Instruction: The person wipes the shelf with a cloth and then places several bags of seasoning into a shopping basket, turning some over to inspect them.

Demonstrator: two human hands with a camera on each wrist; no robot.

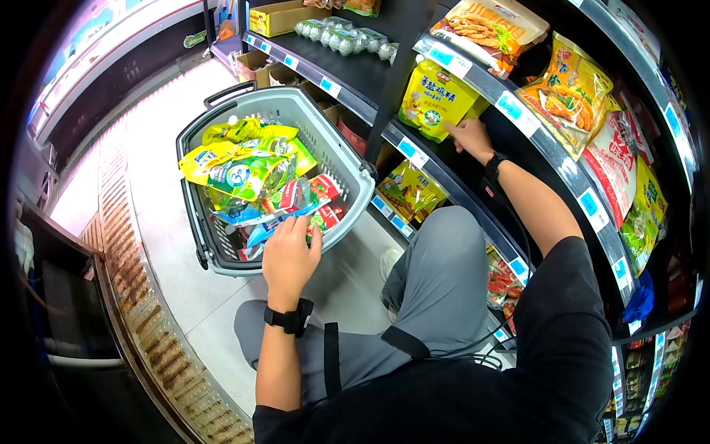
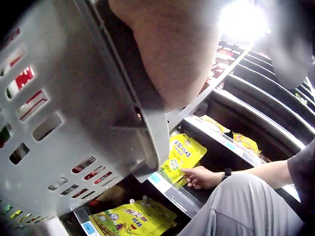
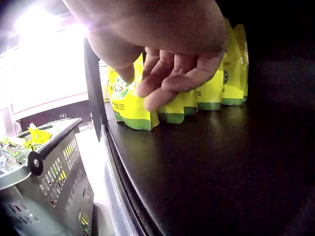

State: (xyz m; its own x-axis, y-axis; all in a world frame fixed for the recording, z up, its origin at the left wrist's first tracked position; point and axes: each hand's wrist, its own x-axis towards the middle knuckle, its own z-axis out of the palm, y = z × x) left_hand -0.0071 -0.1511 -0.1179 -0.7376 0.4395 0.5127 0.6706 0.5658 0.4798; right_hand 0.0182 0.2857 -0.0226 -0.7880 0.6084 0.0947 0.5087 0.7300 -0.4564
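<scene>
At the shelf edge my right hand has its thumb on the front of a yellow pouch with a green bottom, its fingers curled at the pouch's side edge. The pouch stands upright at the front of a row of similar pouches, seen in the right wrist view. My left hand lies over the near rim of a grey shopping basket, fingers bent over to the inner side beside red packets. Yellow and green bags are piled in the basket.
More yellow bags sit on the lower shelf, below the pouch. Larger food bags fill the shelf above. Egg cartons lie at the far end. My bent knee stands close to the shelves. A perforated metal strip edges the floor.
</scene>
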